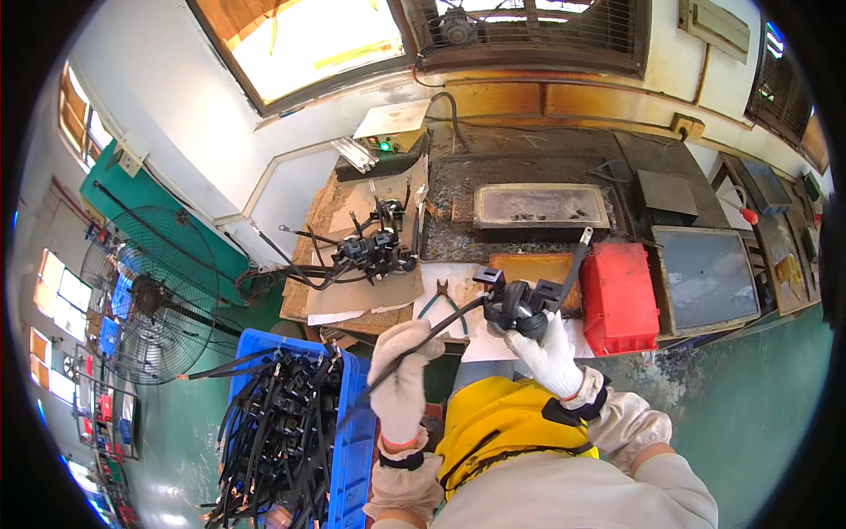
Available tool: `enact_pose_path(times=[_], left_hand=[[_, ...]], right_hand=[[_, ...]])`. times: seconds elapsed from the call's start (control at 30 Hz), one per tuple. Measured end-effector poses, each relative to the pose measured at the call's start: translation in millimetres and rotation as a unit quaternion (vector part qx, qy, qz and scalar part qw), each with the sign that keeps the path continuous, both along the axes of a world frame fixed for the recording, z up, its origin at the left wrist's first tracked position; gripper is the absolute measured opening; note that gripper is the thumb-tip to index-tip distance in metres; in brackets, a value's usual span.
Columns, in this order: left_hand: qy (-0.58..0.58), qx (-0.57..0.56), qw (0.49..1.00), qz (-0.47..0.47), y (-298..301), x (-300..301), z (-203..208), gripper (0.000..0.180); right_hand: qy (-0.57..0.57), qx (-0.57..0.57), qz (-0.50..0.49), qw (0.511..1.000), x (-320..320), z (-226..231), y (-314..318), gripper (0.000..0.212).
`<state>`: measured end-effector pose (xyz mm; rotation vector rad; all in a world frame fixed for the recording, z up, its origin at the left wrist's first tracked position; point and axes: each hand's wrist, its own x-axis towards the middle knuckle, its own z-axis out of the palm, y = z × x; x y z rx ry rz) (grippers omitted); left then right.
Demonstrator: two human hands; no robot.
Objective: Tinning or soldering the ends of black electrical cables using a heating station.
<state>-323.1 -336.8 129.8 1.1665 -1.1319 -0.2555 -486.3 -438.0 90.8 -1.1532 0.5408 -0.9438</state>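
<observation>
My right hand (551,353), in a white knit glove, grips a round black coil-like part (515,309) with black blocks and a flat black lead ending in a metal lug. From its left side runs a black cable (460,315). My gloved left hand (404,375) is closed around this cable, with the fingers partly hidden. Pliers (443,300) with green handles lie on the bench beyond my hands. Farther left, several similar black parts (370,251) with leads rest on cardboard. A blue crate (354,397) full of black cabled parts stands left of me.
On the bench are a red bin (619,300), an amber shallow tray (533,266), a rectangular metal trough (542,204) and a box with a green light (392,128). A grey-topped tray (708,275) sits at the right. A caged fan (152,295) stands far left.
</observation>
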Motion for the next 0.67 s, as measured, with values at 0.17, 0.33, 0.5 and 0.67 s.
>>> enact_pose_path(times=[0.17, 0.33, 0.5, 0.67], left_hand=[[0.174, -0.012, 0.985, 0.0, 7, 16, -2, 0.041], [0.355, -0.053, 0.933, -0.036, -1, 18, -11, 0.051], [0.509, 0.09, 0.852, -0.08, -13, -8, -16, 0.049], [0.494, 0.354, 0.72, -0.334, -9, -24, -52, 0.039]], right_hand=[[0.029, -0.041, -0.059, 0.997, -15, -5, -3, 0.054], [0.049, -0.061, -0.109, 0.991, -25, -19, -13, 0.056], [-0.034, -0.063, -0.164, 0.984, -41, -34, -29, 0.053], [-0.058, -0.063, -0.16, 0.983, -63, -40, -37, 0.057]])
